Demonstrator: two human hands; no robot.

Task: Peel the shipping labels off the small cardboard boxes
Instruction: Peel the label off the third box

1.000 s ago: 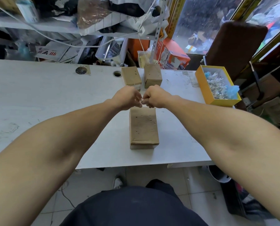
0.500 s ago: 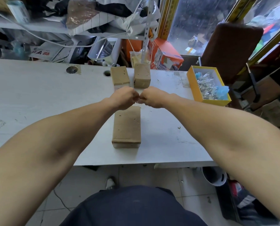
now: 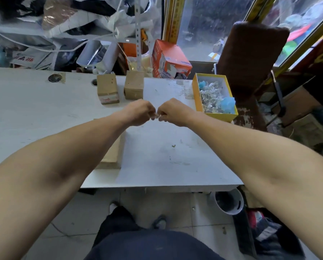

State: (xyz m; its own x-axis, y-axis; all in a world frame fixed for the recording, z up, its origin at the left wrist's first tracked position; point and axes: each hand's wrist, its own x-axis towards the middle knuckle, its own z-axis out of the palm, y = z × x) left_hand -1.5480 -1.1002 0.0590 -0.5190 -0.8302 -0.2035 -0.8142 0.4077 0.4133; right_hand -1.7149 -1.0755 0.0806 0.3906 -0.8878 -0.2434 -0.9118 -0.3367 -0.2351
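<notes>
Since a moment ago the nearest cardboard box has slid under your left forearm as your view swung right. Two more boxes stand at the surface's far edge. Your left hand and right hand meet, fingers pinching a small pale scrap, likely peeled label: light, limp, sticky, so hold it by its edge.

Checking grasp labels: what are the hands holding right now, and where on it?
A tiny pale scrap, likely peeled label, is pinched between the fingertips of the left hand and right hand. It is too small to tell which part. No box is held.
</notes>
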